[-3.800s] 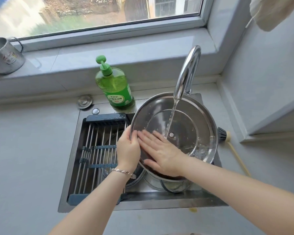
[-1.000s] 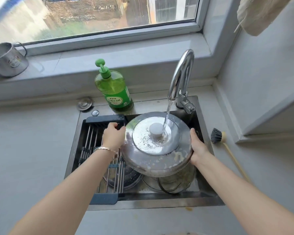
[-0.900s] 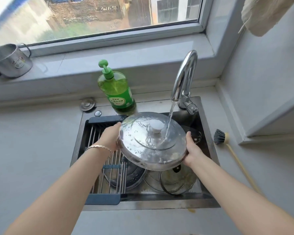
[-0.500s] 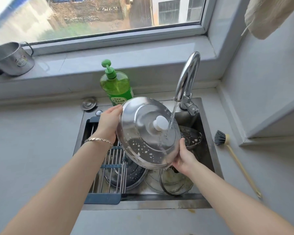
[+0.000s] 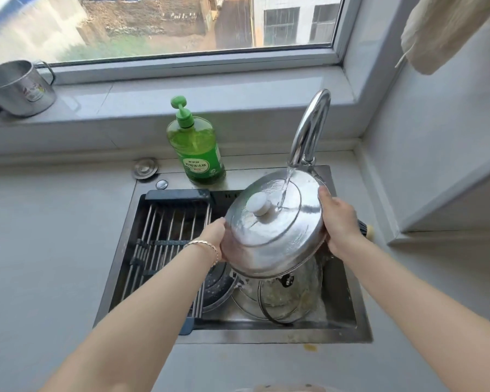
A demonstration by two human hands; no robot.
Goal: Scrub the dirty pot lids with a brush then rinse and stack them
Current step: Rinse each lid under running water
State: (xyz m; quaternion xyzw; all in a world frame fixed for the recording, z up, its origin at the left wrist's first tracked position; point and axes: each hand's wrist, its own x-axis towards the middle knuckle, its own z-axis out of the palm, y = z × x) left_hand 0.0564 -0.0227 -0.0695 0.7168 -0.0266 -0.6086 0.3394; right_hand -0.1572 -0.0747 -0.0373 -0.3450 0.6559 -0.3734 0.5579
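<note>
Fingers [image 5: 327, 198] of left hand [image 5: 214, 231], right hand [image 5: 340, 223] grip steel lid [image 5: 277, 233] | grey counter [image 5: 54, 250], sink [image 5: 266, 339] | window [image 5: 181, 21] behind

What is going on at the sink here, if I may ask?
A person holds a round stainless-steel pot lid with a white knob tilted under the running chrome tap, the left hand gripping its lower left rim and the right hand its right rim. Water lands on its top. A dirty glass lid lies in the steel sink below.

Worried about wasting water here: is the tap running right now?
On. Water streams from the faucet onto the steel lid that the left hand and right hand hold beneath it.
</note>
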